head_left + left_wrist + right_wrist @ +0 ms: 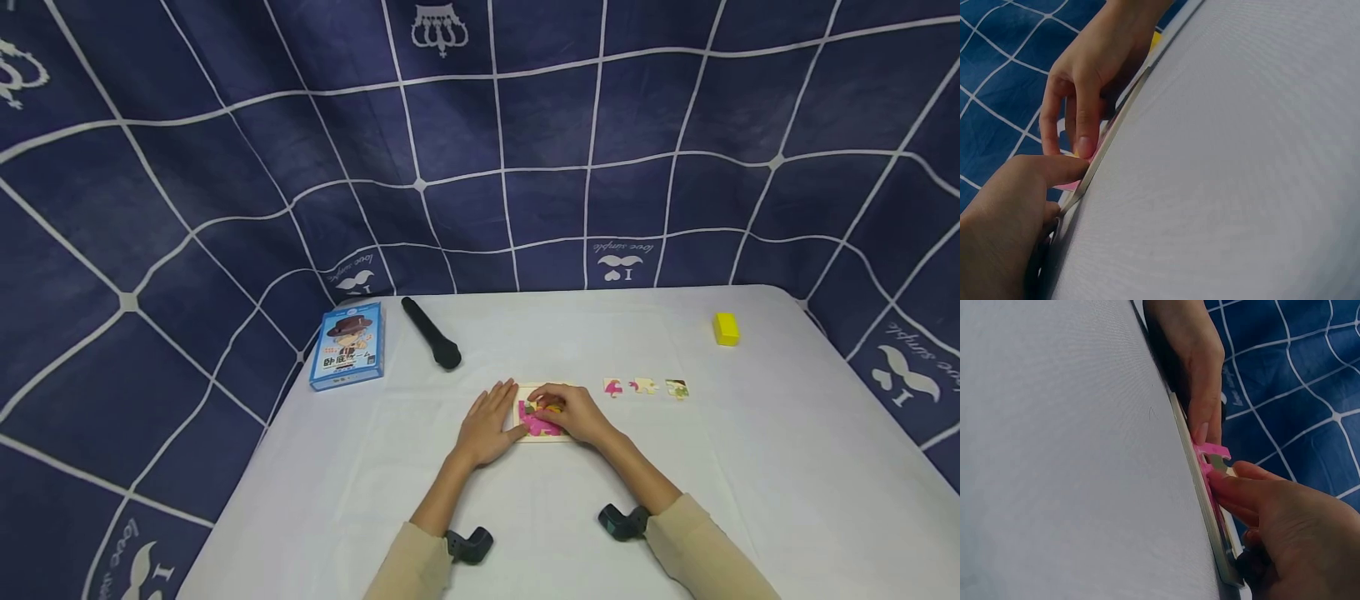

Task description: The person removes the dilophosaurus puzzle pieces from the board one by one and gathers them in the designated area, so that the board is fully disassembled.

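A small jigsaw puzzle in a pale wooden tray (551, 439) lies mid-table, its assembled part mostly pink. My left hand (485, 427) rests along the tray's left side with fingers stretched out, and its thumb reaches onto the lower left of the puzzle. Over the pink area, my right hand (573, 414) pinches a puzzle piece between thumb and fingers. In the right wrist view a pink puzzle piece (1215, 450) stands tilted up from the tray, between the left thumb and the right fingertips. The right hand covers much of the tray's right half.
Three loose puzzle pieces (643, 385) lie in a row to the right of the tray. A yellow block (726, 329) stands at the far right. A black microphone (432, 335) and a blue card-game box (348, 346) lie at the back left. Behind the white table (600, 333) hangs a blue checked curtain (547, 200).
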A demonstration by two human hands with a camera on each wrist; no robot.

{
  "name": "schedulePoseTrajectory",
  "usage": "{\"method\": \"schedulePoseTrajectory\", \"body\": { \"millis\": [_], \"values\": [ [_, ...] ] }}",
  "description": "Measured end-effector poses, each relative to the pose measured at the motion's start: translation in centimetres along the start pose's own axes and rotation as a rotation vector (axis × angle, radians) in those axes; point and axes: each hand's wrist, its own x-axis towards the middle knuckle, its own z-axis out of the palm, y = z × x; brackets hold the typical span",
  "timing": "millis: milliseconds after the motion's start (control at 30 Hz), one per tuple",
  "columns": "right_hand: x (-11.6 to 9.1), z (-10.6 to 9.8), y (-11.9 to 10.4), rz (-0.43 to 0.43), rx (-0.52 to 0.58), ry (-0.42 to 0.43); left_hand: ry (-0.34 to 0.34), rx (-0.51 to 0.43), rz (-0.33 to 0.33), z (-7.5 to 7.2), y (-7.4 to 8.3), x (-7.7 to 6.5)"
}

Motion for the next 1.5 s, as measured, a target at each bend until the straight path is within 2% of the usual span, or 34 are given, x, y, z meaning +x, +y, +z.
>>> {"method": "schedulePoseTrajectory", "body": {
  "millis": [267, 400, 467, 600, 733, 867, 1033, 1233, 1500],
  "values": [
    [-0.4, -0.2, 0.7, 0.020, 0.071, 0.028, 0.005, -0.007, 0.015, 0.0, 0.4, 0.1],
    [-0.5, -0.5, 0.6, 0.084, 0.137, 0.042, 0.005, -0.002, 0.015, 0.1, 0.5, 0.1],
    [-0.5, -1.0, 0.2, 0.118, 0.190, 0.061, 0.001, -0.006, 0.011, 0.1, 0.6, 0.1],
    [-0.6, -3.0, -2.1, 0.158, 0.256, 0.107, -0.002, -0.014, 0.002, 0.2, 0.7, 0.2],
    [-1.5, -5.3, -3.5, 0.143, 0.170, 0.137, -0.001, -0.001, -0.003, 0.2, 0.8, 0.3],
    [-2.9, -6.9, -1.6, 0.136, 0.077, 0.166, 0.011, 0.009, 0.010, 0.2, 0.7, 0.2],
    [-5.0, -8.5, 0.6, 0.164, 0.020, 0.184, 0.023, 0.018, 0.019, 0.1, 0.6, 0.0],
    [-6.6, -9.6, 1.5, 0.218, -0.043, 0.188, 0.018, 0.029, 0.007, 0.1, 0.4, -0.1],
    [-7.1, -9.6, 2.3, 0.290, -0.134, 0.158, 0.027, 0.019, 0.010, 0.2, 0.3, 0.0]
  ]
}}
